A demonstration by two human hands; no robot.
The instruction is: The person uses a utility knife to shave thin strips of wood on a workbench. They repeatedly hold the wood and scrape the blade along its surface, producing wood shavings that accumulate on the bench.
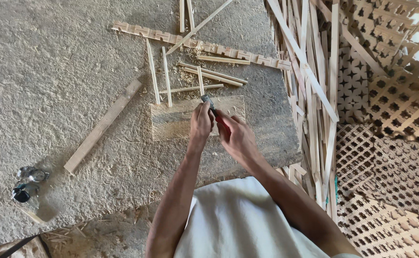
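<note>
My left hand (pixel 201 123) and my right hand (pixel 236 136) are close together over a flat wooden board (pixel 171 119) on a dusty work surface. My right hand grips a red-handled chisel (pixel 212 108) whose metal blade points up and left. Its tip meets the lower end of a thin wooden stick (pixel 200 80) that stands upright on the board's far edge. My left hand's fingers pinch around the blade or the stick's end; which of the two I cannot tell.
Several thin sticks (pixel 212 74) and a carved notched strip (pixel 200 46) lie beyond the board. A longer batten (pixel 103 125) lies to the left. A small bottle and lids (pixel 27 184) sit at lower left. Slats (pixel 314 95) and lattice panels (pixel 391 143) fill the right.
</note>
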